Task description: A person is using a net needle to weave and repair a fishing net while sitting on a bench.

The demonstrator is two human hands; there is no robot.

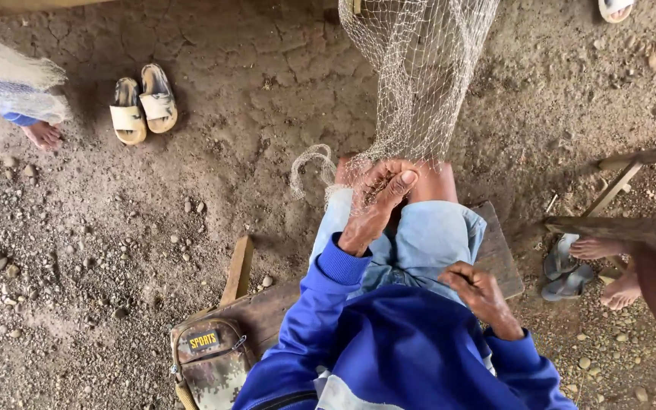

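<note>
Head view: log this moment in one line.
left hand: gripping net at knee | right hand: pinching thread near lap | seat: wooden bench

Soft, even daylight fills the scene — no hard sun, no glare. Shadows are faint and diffuse: a dim patch lies under the pair of sandals [143,104] and a darker one along the wooden bench [499,250]. The dirt ground [115,228] looks flat and muted, while the blue sleeves [320,304] stay saturated. Focus holds across the centre — the fishing net [419,68] shows crisp mesh. The wide lens bends the edges, and the corners look slightly soft.
</note>
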